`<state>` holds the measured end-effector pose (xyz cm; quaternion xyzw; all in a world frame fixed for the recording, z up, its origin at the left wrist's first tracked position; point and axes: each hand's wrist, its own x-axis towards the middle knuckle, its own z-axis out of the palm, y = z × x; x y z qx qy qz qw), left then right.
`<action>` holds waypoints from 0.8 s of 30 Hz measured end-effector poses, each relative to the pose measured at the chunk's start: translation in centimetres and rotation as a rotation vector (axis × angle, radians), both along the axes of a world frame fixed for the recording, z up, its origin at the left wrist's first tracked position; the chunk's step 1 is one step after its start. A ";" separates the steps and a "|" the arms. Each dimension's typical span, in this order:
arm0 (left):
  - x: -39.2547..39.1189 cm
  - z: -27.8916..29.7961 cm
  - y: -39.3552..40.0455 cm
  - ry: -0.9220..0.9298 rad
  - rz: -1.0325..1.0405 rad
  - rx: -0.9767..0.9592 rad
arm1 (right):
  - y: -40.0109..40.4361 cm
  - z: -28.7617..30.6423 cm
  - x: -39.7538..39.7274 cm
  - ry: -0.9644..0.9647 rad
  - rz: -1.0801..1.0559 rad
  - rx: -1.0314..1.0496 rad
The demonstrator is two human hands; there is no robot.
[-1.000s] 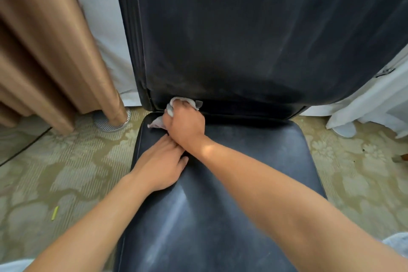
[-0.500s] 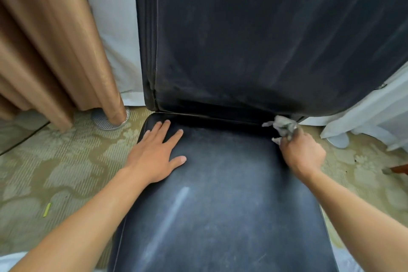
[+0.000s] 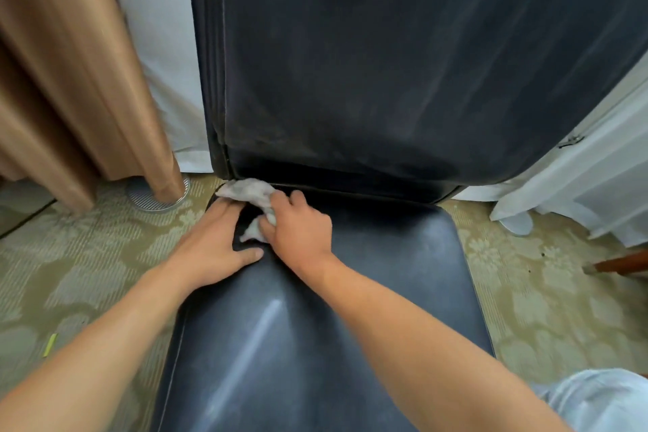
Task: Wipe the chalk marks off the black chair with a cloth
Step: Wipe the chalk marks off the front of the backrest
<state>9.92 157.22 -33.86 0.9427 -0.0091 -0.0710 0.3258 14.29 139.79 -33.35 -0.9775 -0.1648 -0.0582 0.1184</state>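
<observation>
Grip: right hand [image 3: 301,230] bunches the cloth [image 3: 247,194] in curled fingers; left hand [image 3: 214,244] lies flat, fingers spread, on the black chair [image 3: 385,273].
Change: half a second ago the cloth was at the seat's back right corner; now it is at the back left, so the rear crease has had a full pass.
Pose: both forearms reach forward, hands touching.
Remaining: pale streak [image 3: 245,351] on the seat front.

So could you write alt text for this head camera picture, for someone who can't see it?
Seen from above, a person's right hand grips a grey cloth at the back left corner of a black chair seat, while the left hand rests flat beside it. A brown curtain hangs at the left over patterned carpet.
</observation>
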 end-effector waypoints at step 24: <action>1.9 8.5 2.0 -0.215 0.243 -0.046 | 1.5 12.9 3.2 -0.772 0.084 0.087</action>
